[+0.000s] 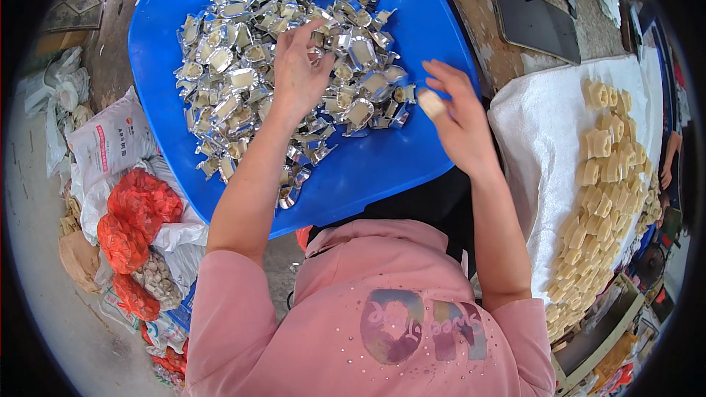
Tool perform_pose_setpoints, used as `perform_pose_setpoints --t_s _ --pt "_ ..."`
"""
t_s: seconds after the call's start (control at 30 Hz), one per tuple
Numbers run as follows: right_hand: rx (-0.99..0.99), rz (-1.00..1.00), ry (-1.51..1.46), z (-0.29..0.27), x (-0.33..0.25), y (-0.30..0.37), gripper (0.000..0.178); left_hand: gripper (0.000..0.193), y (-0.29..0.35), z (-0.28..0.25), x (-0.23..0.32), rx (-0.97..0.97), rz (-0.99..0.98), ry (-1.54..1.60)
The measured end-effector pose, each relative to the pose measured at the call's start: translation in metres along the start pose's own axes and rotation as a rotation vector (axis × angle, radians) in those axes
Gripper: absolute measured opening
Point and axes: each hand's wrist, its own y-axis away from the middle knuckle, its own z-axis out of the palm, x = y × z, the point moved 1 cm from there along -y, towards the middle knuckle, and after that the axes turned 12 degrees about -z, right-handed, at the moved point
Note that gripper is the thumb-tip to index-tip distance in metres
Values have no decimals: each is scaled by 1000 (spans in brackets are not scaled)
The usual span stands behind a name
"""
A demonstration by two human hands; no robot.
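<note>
A heap of small silver-rimmed pieces with cream faces fills much of a large blue tub in front of me. My left hand reaches into the heap, its fingers bent around a silver piece that they partly hide. At the tub's right side, my right hand hovers with its fingers apart. A pale cream oval covers or sits against its thumb; I cannot tell whether it is a finger cover or a loose piece. Left of that hand, a silver piece looks blurred.
On a white woven sheet at the right lie many cream block-like pieces. A dark phone rests on the worn surface beyond it. White sacks and red plastic bags crowd the floor to the left.
</note>
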Motion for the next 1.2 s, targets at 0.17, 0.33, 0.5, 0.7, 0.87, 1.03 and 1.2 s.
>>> perform_pose_setpoints --t_s 0.17,0.33,0.5,0.7,0.87,1.03,1.2 --pt "-268 -480 -634 -77 -113 37 26 36 43 -24 -15 -347 -8 -149" --pt "-932 -957 -1035 -109 -193 67 35 45 106 -21 -36 -474 329 -828" --pt "-971 -1119 -1244 -112 -200 75 34 71 108 2 -49 -429 349 -854" --pt "-990 -1060 -1176 -103 -193 85 28 63 88 26 -47 -219 307 -663" --pt "-910 -968 -1197 -98 -188 86 27 43 72 59 -43 -269 63 -540" --pt "-826 -896 -1244 -92 -185 85 26 39 76 87 -2 -195 -196 54" --pt "-784 -848 -1280 -87 -185 86 25 50 87 82 33 -335 -13 190"
